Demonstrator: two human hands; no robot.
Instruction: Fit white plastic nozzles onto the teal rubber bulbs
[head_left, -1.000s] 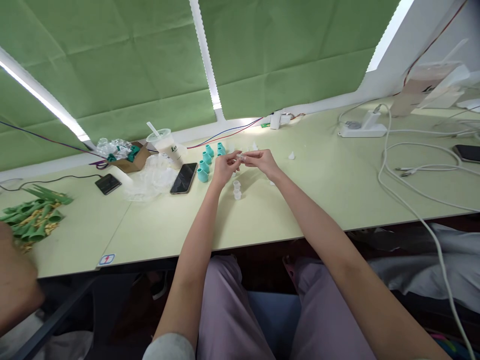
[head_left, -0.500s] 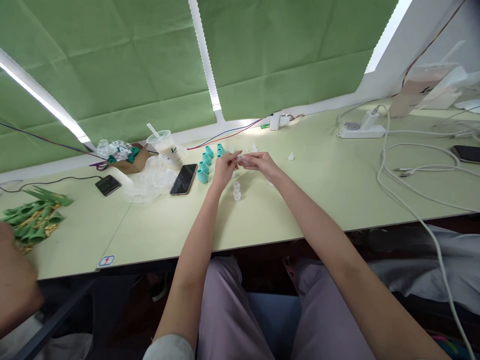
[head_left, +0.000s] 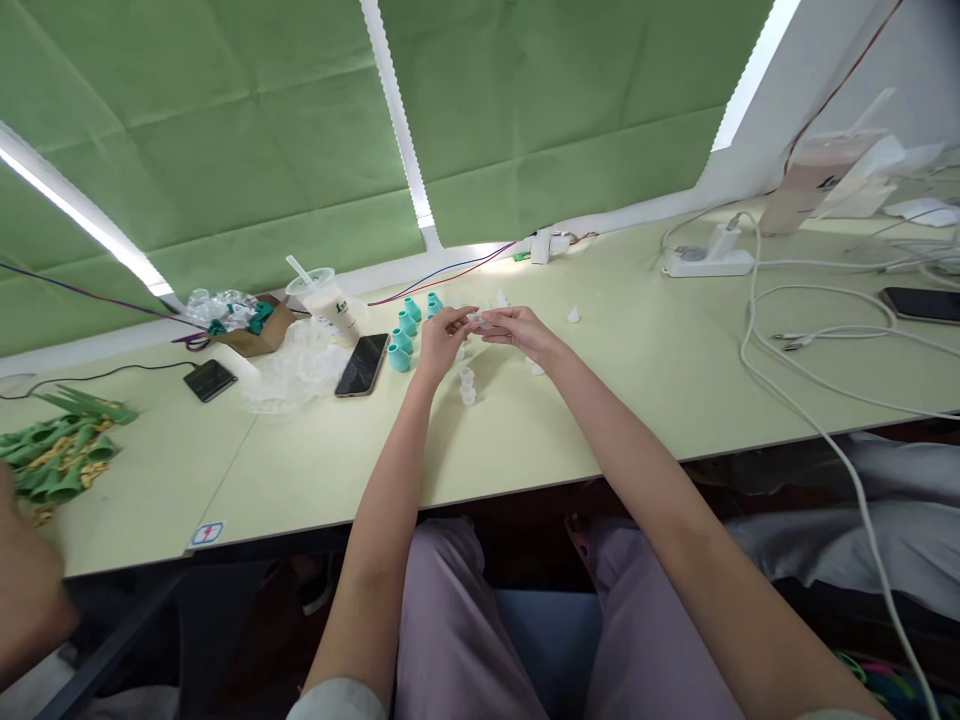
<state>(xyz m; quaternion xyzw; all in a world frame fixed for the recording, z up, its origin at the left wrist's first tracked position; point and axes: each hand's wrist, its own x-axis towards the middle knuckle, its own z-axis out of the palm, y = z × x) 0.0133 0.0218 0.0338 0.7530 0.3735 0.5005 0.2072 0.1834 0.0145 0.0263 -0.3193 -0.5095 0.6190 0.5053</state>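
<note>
My left hand (head_left: pixel 444 338) and my right hand (head_left: pixel 519 328) meet over the table, fingers closed in a pinch around a small white plastic piece (head_left: pixel 475 318). Fingers cover most of this piece, so its shape is unclear. Just left of my left hand stand several turquoise bottle-shaped pieces (head_left: pixel 400 350) in two rows. Small translucent white cups (head_left: pixel 468 386) sit in a line in front of my hands. Beyond my fingers are white pointed pieces (head_left: pixel 501 298), and another white cone (head_left: pixel 574 314) stands off to the right.
A black phone (head_left: pixel 362 365), a plastic bag (head_left: pixel 300 370), a drink cup (head_left: pixel 327 300) and a cardboard box (head_left: pixel 264 332) lie to the left. Green funnel-like parts (head_left: pixel 64 450) are near another person's arm (head_left: pixel 26 590). At right are a power strip (head_left: pixel 709 263) and white cables (head_left: pixel 817 400).
The view has shifted slightly, so the table items appear a little further left. Both hands stay together on the white piece, with small finger movements.
</note>
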